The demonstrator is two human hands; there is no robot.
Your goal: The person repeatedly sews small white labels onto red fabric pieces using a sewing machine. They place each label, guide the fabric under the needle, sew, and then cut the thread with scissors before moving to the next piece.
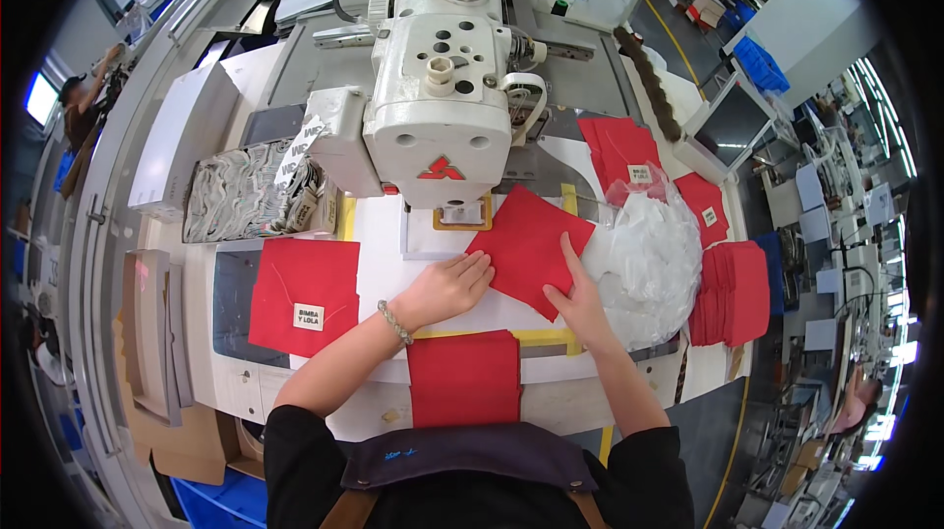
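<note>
- Work in hand: a red fabric piece (531, 252) lies turned cornerwise on the white sewing bed, just in front of the head of a white sewing machine (440, 150).
- Left hand (450, 290): laid flat, fingers extended and together, on the left edge of the red fabric piece; nothing is grasped.
- Right hand (578, 298): thumb and fingers spread apart along the right edge of the same piece—contact is visible, but whether the cloth is pinched cannot be told.
- Table (234, 379), left side: a red panel (280, 278) bearing a pale label; behind it, an open box of folded labels (246, 197) beside a white carton (187, 136).
- Table, near edge: a red stack (464, 377) between the forearms.
- Table, right side: a crumpled white plastic bag (644, 273), with a second red stack (731, 293) just beyond it and a monitor (733, 124) farther back.
- Room: a workshop floor with yellow lines (729, 450), a blue crate (758, 65), and two other people—one far left (83, 121), one far right (857, 405).
</note>
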